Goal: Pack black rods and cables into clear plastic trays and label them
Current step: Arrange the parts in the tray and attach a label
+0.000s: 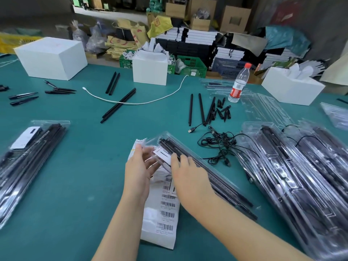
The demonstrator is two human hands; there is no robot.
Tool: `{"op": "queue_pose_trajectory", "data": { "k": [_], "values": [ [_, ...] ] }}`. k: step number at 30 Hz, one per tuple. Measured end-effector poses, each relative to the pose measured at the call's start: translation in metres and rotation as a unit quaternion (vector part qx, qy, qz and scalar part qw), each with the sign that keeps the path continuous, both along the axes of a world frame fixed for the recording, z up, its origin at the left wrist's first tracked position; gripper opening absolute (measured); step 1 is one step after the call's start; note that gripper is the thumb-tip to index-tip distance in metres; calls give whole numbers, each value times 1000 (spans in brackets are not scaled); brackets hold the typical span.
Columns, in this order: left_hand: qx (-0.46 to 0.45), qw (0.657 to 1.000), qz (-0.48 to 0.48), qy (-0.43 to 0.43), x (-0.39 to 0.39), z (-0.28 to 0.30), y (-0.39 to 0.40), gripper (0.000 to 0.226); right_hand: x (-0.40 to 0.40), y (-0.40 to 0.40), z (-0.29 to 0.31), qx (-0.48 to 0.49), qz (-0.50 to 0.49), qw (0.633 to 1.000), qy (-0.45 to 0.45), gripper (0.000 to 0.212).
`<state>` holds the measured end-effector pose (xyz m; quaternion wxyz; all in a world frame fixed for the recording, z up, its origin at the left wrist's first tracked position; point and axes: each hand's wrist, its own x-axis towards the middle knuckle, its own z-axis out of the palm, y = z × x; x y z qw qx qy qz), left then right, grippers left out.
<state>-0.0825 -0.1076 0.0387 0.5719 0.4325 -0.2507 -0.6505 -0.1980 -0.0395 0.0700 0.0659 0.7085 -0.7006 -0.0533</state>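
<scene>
A clear plastic tray (212, 178) filled with black rods lies slanted in front of me on the green table. A white label (162, 155) sits at its upper end. My right hand (185, 178) lies over the tray with its fingertips on the label. My left hand (138, 170) is beside the label with fingers spread and relaxed; whether it touches the label is unclear. Under my hands lies a strip of barcode labels (165, 213). Black cables (220, 146) lie tangled to the right. Loose black rods (201, 108) lie beyond them.
Packed trays are stacked at the right (293, 178) and at the left (28, 159). Empty clear trays (263, 108), a water bottle (238, 85), a white cable (135, 102), more rods (118, 105) and white boxes (51, 57) (150, 69) (291, 87) stand farther back.
</scene>
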Motion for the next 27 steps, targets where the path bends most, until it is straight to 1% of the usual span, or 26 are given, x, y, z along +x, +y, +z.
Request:
{"op": "queue_pose_trajectory", "data": {
  "k": [2,3,5,7,9,12,13,15,16,17,18,20,21,22,23,24,25,27],
  "values": [
    [-13,999,-13,41,1,1,0,44,-7,-1,7,-30,8,999,-20,73],
    [-25,998,-23,51,2,2,-1,39,-10,-2,12,-43,13,999,-29,66],
    [-54,996,-47,46,4,2,-1,28,-16,-4,25,-51,19,998,-43,51],
    [-73,995,-63,16,2,3,2,27,-22,-7,39,-52,25,995,-81,42],
    [-71,995,-76,-2,-2,4,5,41,-30,-12,55,-49,35,989,-137,38],
    [-67,990,-121,5,-8,4,10,65,-41,-16,84,-60,37,972,-226,38],
    [-69,987,-143,14,-10,3,12,67,-44,-17,93,-68,36,963,-256,37],
    [-76,979,-187,22,-14,3,16,64,-52,-20,108,-82,38,945,-315,31],
    [-85,974,-211,19,-17,2,19,66,-57,-22,115,-83,37,931,-353,28],
    [-98,966,-239,13,-19,1,21,71,-61,-24,121,-80,33,910,-405,26],
    [-111,957,-268,5,-21,0,24,75,-66,-26,125,-74,21,880,-468,24],
    [-133,936,-326,-22,-23,2,29,75,-77,-29,130,-66,-29,811,-580,22],
    [-138,927,-347,-31,-24,4,31,71,-82,-31,130,-63,-55,768,-635,21],
    [-133,923,-360,-32,-25,6,34,69,-87,-32,128,-58,-82,721,-686,21],
    [-121,923,-365,-24,-26,8,37,65,-93,-33,125,-53,-108,685,-719,23],
    [-111,925,-362,-14,-27,9,39,58,-97,-33,121,-51,-130,667,-732,28],
    [-104,929,-355,-5,-28,8,40,49,-101,-33,115,-52,-150,659,-735,30],
    [-102,935,-339,-13,-30,8,42,34,-108,-30,104,-62,-174,647,-739,21]
  ]
}}
